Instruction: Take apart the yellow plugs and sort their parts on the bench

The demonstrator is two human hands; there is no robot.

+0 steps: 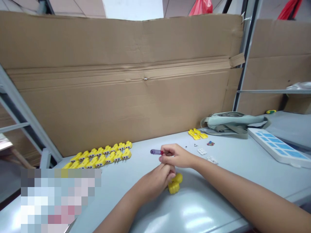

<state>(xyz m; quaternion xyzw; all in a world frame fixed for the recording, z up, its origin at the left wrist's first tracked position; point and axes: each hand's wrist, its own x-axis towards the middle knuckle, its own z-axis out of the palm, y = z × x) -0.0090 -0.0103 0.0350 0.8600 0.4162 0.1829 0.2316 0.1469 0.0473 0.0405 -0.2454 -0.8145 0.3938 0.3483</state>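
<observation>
My right hand [176,156] is closed around a screwdriver [155,151] with a purple and red handle, which points left; its tip is hidden by the fingers. Just below, my left hand [159,179] touches the right one, its fingers curled together. Whatever they hold, if anything, is hidden. Yellow plastic plug parts [174,187] show right beside the left fingers, partly covered by them. I cannot tell whether the left hand grips these parts.
Two rows of yellow plugs [102,159] stand at the left. Yellow shells [198,134], small screws [195,145], coloured bits [210,143] and white parts [202,151] lie right. Behind are a green bag [228,123], a white-blue case [279,147] and a cardboard wall [126,110].
</observation>
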